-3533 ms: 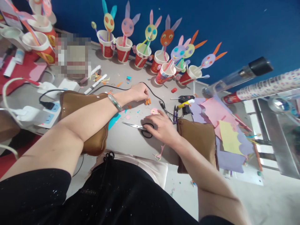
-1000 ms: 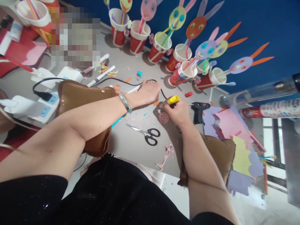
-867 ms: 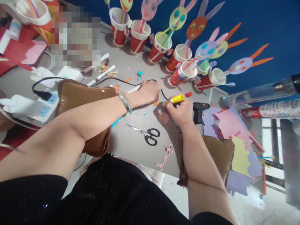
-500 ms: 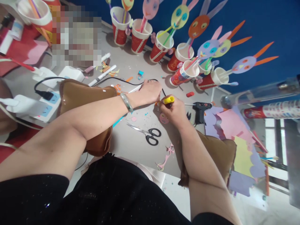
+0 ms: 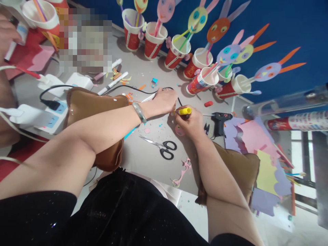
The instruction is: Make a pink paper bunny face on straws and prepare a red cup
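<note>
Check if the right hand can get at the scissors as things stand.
Likely yes: the scissors lie uncovered on the table, close to the right hand. It grips a yellow marker, though, so it may need to put that down first.

You have two bare hands [image 5: 164,101] at the middle of the frame, one yellow marker [image 5: 185,111] there, and one pair of scissors [image 5: 164,147] just below. Along the top, count seven standing cups [image 5: 131,41], one partly hidden, and seven paper rabbit faces [image 5: 217,30]. At least two more cups stand at upper left. Your right hand [image 5: 191,123] partly covers one pink disc [image 5: 179,130]. Right of centre you have one glue gun [image 5: 219,123] and one red cap [image 5: 208,104]. Two brown cushions [image 5: 92,108] lie by your forearms, and you wear one bangle [image 5: 139,112].
</note>
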### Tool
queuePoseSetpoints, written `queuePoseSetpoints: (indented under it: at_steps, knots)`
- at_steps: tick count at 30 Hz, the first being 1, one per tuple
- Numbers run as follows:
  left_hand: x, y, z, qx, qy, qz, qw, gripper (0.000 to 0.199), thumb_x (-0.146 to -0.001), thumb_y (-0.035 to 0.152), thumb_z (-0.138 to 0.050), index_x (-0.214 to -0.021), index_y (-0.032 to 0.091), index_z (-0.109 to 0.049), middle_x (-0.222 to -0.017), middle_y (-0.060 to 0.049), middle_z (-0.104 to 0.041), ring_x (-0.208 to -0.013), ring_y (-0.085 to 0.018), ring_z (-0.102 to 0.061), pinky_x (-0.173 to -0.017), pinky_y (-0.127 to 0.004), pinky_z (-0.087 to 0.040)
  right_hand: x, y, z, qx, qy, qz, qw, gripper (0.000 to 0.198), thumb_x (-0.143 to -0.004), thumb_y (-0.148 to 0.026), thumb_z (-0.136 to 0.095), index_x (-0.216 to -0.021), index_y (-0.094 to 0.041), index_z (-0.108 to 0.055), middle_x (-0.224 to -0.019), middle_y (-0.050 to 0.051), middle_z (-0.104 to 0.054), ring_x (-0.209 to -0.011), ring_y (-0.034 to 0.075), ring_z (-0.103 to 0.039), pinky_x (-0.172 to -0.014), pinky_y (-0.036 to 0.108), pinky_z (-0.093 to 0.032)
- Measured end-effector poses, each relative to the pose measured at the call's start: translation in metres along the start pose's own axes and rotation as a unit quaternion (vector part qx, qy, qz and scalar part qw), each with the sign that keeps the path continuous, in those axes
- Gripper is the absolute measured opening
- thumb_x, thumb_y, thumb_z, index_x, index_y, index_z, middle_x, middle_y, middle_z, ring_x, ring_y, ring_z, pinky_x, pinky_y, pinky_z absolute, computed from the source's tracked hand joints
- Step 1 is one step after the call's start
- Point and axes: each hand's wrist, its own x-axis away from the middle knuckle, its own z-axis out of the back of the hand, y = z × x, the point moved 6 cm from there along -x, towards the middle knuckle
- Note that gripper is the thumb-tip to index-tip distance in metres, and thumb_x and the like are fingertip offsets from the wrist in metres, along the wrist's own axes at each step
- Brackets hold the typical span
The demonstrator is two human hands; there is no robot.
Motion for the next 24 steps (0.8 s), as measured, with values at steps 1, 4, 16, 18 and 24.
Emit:
queuePoseSetpoints:
  at_steps: [1,4,16,18,24]
  knots:
    - [0.000,0.000,0.000,0.000,-0.001,0.002,1.000,0.026,-0.086,0.010,-0.055,-0.098,0.012,-0.078,-0.101,-0.015,-0.077,-0.098,-0.023,-0.064,-0.090,-0.041,-0.040,-0.001,-0.001,-0.002,0.007,-0.003,0.013,1.000,0.003,-0.080,-0.026,-0.064,-0.081,-0.024,-0.062,-0.070,0.000,-0.067,-0.063,0.018,-0.058,-0.070,0.035,-0.049]
    - [-0.003,-0.001,-0.003,-0.001,0.002,0.001,1.000,0.029,-0.087,0.011,-0.054,-0.102,0.012,-0.078,-0.101,-0.015,-0.077,-0.101,-0.024,-0.065,-0.092,-0.042,-0.041,-0.003,-0.002,-0.004,0.016,-0.011,0.036,0.999,0.003,-0.081,-0.025,-0.063,-0.083,-0.024,-0.062,-0.074,0.002,-0.068,-0.066,0.019,-0.060,-0.073,0.036,-0.049]
    - [-0.005,-0.003,-0.003,0.010,-0.003,-0.001,1.000,0.022,-0.082,0.010,-0.058,-0.089,0.014,-0.079,-0.092,-0.013,-0.077,-0.098,-0.024,-0.067,-0.094,-0.043,-0.042,0.002,0.000,0.005,-0.018,0.019,-0.007,1.000,0.006,-0.080,-0.029,-0.067,-0.079,-0.024,-0.064,-0.071,0.000,-0.068,-0.062,0.017,-0.056,-0.067,0.034,-0.048]
    - [-0.006,-0.004,-0.004,0.014,0.002,-0.010,1.000,0.020,-0.082,0.012,-0.060,-0.085,0.016,-0.079,-0.091,-0.012,-0.078,-0.099,-0.024,-0.066,-0.094,-0.043,-0.042,0.000,0.000,0.002,-0.013,0.015,-0.001,1.000,0.006,-0.080,-0.030,-0.066,-0.080,-0.024,-0.064,-0.072,0.001,-0.069,-0.064,0.018,-0.058,-0.069,0.035,-0.049]
    - [-0.006,-0.006,-0.004,0.015,0.009,-0.001,1.000,0.022,-0.081,0.014,-0.060,-0.089,0.017,-0.080,-0.084,-0.010,-0.077,-0.102,-0.026,-0.069,-0.095,-0.041,-0.043,-0.001,-0.002,-0.008,-0.018,-0.051,-0.001,0.999,0.007,-0.081,-0.030,-0.065,-0.077,-0.025,-0.062,-0.069,0.000,-0.067,-0.065,0.019,-0.060,-0.070,0.036,-0.051]
